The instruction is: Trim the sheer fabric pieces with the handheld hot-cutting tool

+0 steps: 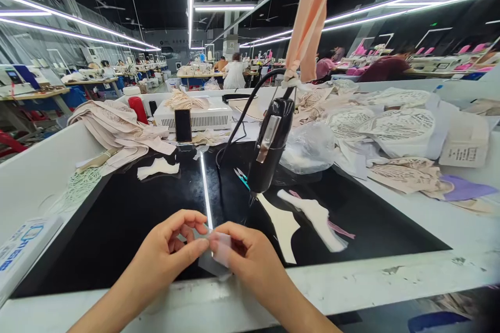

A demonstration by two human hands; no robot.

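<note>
Near the front edge of the black mat (128, 229), my two hands meet over a small piece of translucent film (222, 250). My right hand (250, 255) pinches the film between thumb and forefinger. My left hand (175, 244) is curled, its thumb and fingertips closed at the film's left edge; the exact contact is partly hidden. A black hand-held tool (271, 145), its tip pointing down, hangs by a peach cloth strip (310, 21) just beyond my hands. Cream fabric cutouts (283, 223) and a white one (318, 218) lie to the right.
Teal thread snips (242, 178) lie behind the hanging tool. A white box (199, 117), a clear plastic bag (308, 148) and piled beige fabric pieces (117, 127) stand around the mat. A blue-and-white carton (27, 250) sits at left. People work at distant tables.
</note>
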